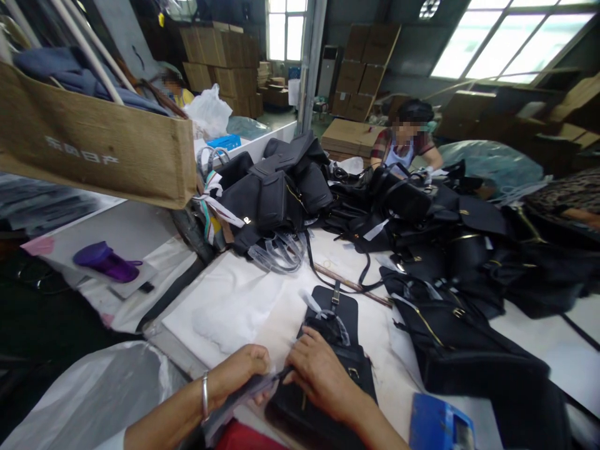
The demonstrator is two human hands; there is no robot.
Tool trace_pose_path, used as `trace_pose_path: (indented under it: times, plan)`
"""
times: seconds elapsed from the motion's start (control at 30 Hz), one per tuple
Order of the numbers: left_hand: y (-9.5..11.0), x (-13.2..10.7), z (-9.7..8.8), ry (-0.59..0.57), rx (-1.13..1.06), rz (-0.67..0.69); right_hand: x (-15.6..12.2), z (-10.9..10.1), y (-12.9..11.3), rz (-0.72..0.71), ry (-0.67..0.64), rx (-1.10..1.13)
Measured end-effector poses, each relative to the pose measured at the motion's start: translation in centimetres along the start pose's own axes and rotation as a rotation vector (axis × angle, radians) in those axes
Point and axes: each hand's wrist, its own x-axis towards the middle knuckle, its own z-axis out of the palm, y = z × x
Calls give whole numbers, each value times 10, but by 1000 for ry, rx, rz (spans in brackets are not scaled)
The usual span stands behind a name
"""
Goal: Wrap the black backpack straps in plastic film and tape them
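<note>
A small black bag lies flat on the white table right in front of me. My right hand rests on its lower part, fingers bent and pressed on the leather. My left hand, with a metal bangle at the wrist, is closed on a thin grey sheet or strip that reaches to the bag's left edge. Clear plastic wrap covers the bag's handle.
A heap of black bags fills the middle and right of the table. A person works at the far side. A tan fabric bin hangs at left, a purple object below it, a blue box near my right arm.
</note>
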Motion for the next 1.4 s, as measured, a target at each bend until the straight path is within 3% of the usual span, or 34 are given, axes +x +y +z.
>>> trace_pose_path:
  times: [0.13, 0.37, 0.57, 0.8, 0.93, 1.13, 1.4]
  plan:
    - [-2, 10, 4, -4, 26, -24, 3, 14, 1, -16, -23, -49]
    - [-1, 17, 0, 42, 91, -90, -11, 2, 41, 60, -67, -2]
    - [0, 35, 8, 37, 127, -118, -2, 25, 37, 4, -62, -50]
    - [-3, 57, 0, 57, 159, -160, -11, 26, 73, 101, -48, -67]
    - [-2, 77, 8, 37, 157, -164, -6, 43, 73, 11, -31, -93]
    - [1, 97, 11, 37, 162, -246, -15, 49, 97, 239, 11, -9]
    - [-7, 124, 29, -22, 128, -320, -18, 44, 112, 160, -13, 37]
